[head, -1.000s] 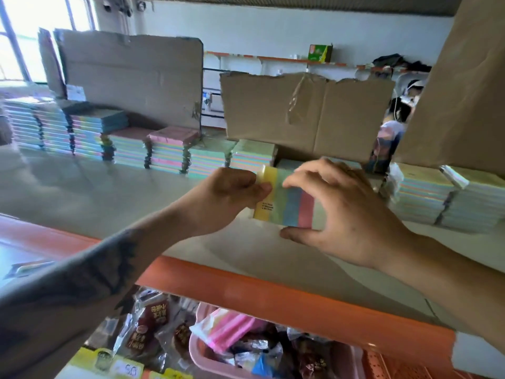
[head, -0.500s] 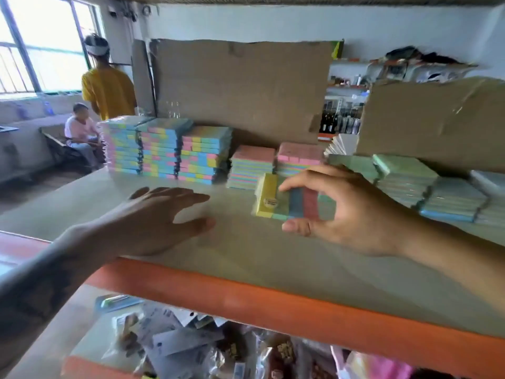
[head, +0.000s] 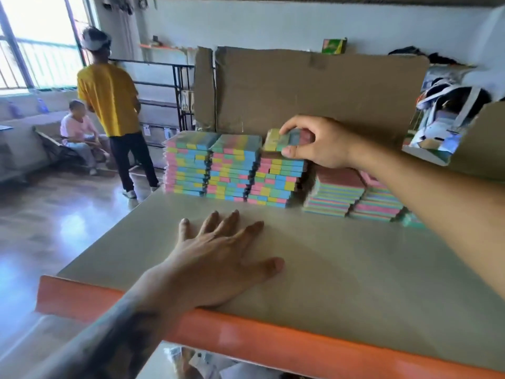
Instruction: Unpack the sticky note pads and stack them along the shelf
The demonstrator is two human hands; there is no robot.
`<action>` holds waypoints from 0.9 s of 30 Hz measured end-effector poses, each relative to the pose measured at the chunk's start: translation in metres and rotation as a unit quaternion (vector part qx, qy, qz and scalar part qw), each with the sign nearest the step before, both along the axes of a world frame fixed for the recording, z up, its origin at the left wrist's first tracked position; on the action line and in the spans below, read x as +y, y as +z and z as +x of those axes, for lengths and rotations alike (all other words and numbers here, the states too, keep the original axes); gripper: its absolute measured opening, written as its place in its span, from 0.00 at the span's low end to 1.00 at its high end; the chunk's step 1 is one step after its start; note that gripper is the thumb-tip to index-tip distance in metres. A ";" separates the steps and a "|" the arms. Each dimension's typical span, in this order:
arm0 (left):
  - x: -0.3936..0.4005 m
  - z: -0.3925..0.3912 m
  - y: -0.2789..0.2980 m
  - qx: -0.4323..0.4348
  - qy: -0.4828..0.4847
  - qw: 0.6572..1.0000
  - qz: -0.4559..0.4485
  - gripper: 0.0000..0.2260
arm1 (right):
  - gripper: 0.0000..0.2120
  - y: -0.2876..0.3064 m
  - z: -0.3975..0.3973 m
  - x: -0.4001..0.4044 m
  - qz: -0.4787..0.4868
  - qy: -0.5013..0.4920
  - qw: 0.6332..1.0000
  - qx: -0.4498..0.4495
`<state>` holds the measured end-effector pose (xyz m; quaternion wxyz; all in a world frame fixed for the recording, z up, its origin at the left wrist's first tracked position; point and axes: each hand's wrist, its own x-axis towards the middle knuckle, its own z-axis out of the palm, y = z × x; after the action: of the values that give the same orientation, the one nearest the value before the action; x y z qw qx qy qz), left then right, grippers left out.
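Sticky note pad (head: 282,140), striped yellow, green, blue and pink, sits in my right hand (head: 318,144): the thumb is under its near edge and the fingers are curled over its far edge, so the hand is closed around it. I see the pad held at the top of the third stack (head: 276,181), just above or touching the uppermost pad there; I cannot tell which. Left of that hand stand two taller stacks (head: 210,165) of the same multicoloured pads, touching each other in a row. Below and to the right of the hand lie lower stacks (head: 355,195) with pinkish tops. My left hand (head: 218,263) lies flat on the shelf (head: 355,269), fingers straight and spread wide, holding nothing, nearer to me than the stacks and well apart from them. The shelf board is pale beige with an orange front rail (head: 273,343) beneath my left wrist. Behind the stacks, beyond my right hand, a sheet of brown cardboard (head: 314,88) stands upright. Far off to the left of both hands, on a glossy floor, a person in a yellow shirt (head: 109,99) stands with back turned beside a seated person (head: 79,129) in pink, with a bright window (head: 35,42) past them.
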<state>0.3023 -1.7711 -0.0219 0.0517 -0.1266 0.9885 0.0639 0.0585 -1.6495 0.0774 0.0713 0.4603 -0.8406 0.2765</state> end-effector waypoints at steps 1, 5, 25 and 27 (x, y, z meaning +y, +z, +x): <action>-0.001 0.000 -0.001 0.001 0.000 1.000 0.000 0.40 | 0.14 -0.002 -0.003 -0.004 0.018 0.002 1.000 -0.006; 0.000 -0.001 -0.001 0.001 -0.004 1.000 -0.009 0.40 | 0.12 -0.011 -0.005 -0.004 0.029 0.014 0.999 -0.035; 0.065 -0.023 0.027 0.079 -0.081 0.993 -0.040 0.37 | 0.29 -0.013 0.063 0.116 0.061 -0.053 0.995 0.064; 0.101 -0.034 0.033 0.108 -0.103 0.988 -0.027 0.37 | 0.28 -0.023 0.072 0.167 0.090 -0.078 0.990 0.076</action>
<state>0.2686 -1.6699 0.0112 -0.0529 -0.0179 0.9974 0.0451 0.1304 -1.4823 0.0540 0.1145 0.4177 -0.8875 0.1572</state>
